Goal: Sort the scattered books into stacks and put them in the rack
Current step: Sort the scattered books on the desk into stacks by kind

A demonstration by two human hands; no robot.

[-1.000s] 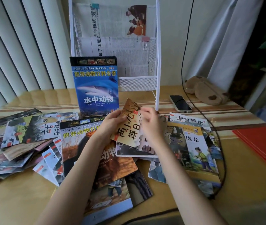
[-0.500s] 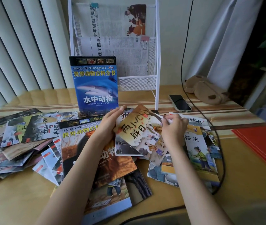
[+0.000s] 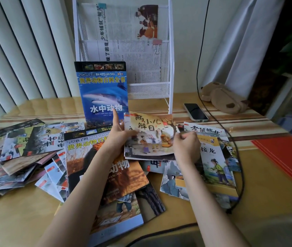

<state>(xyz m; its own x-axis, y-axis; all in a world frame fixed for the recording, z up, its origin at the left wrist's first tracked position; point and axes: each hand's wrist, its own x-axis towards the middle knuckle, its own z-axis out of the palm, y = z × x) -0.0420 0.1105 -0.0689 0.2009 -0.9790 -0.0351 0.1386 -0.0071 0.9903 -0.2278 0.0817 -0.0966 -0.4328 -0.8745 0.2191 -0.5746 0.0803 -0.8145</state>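
A wooden table (image 3: 248, 202) strewn with books stands before a white wire rack (image 3: 171, 72), where a blue shark book (image 3: 104, 94) leans upright. Both hands grasp a thin orange picture book (image 3: 152, 134) above the pile: left hand (image 3: 119, 135) at its left edge, right hand (image 3: 186, 146) pinching its right edge.

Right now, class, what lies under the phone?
The phone lies flat on the striped wooden table, screen up, right of the white rack. Nothing else shows beneath it; its underside is hidden.
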